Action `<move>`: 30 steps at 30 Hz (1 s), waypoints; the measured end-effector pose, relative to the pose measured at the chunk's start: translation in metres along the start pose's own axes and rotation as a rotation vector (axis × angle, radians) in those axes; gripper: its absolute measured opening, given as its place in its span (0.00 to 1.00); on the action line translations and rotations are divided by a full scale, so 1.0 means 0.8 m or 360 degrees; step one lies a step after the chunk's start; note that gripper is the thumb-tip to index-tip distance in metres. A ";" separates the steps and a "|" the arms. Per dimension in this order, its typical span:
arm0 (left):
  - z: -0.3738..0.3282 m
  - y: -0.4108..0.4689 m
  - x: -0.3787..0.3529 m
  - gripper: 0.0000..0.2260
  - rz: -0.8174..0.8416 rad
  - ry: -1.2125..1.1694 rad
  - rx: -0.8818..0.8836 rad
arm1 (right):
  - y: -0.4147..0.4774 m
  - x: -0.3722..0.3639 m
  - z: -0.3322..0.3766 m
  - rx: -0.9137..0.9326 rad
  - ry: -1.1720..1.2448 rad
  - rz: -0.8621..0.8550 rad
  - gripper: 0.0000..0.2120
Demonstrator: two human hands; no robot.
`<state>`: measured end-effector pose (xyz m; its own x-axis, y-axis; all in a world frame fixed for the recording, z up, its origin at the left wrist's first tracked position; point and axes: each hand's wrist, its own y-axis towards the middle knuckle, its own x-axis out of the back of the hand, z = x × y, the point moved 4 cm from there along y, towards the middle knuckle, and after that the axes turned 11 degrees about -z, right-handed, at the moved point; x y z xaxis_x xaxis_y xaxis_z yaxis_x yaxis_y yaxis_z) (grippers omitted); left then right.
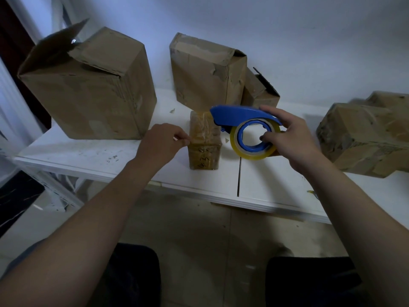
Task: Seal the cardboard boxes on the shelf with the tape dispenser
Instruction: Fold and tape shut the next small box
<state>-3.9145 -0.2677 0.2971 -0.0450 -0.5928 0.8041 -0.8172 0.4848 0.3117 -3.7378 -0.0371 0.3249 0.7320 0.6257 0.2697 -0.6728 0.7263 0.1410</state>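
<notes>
Five boxes are seen on the shelf (110, 156). At the far left stands the big box (88, 89), one top flap raised and unsealed. Next, the left hand (161, 140) is held at the small box (204, 142), fingers curled, with thumb and forefinger pinched on its upper left edge; whether a tape end is held there cannot be told. The small box, near the shelf's front edge, is already heavily wrapped in tape. Behind it the middle box (205, 72) is tilted, its top loosely closed. The dispenser (245, 127) is held just right of the small box, nose at its top right corner, gripped by the right hand (292, 138) with the thumb through the roll's core and the fingers over the blue guard. Far right lies the right box (363, 138), taped. The taping of the small box appears to be the step in hand. Next, the dispenser would probably need to be drawn across the top while the box is steadied, then the tape cut.
</notes>
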 end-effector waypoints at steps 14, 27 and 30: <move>-0.055 -0.033 -0.027 0.21 0.1105 -0.2196 0.1339 | 0.002 -0.009 0.013 0.0305 0.0114 0.0019 0.35; -0.031 -0.031 -0.010 0.06 0.0705 -0.1628 0.1391 | 0.004 -0.008 0.009 0.0772 -0.0388 0.0087 0.39; -0.022 -0.024 -0.001 0.07 0.0550 -0.1282 0.1219 | 0.003 -0.010 0.005 0.0891 -0.0491 0.0188 0.41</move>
<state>-3.8885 -0.2652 0.2990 -0.4608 -0.8754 0.1461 -0.8109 0.3485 -0.4700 -3.7457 -0.0414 0.3268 0.6411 0.5215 0.5631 -0.7622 0.3473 0.5463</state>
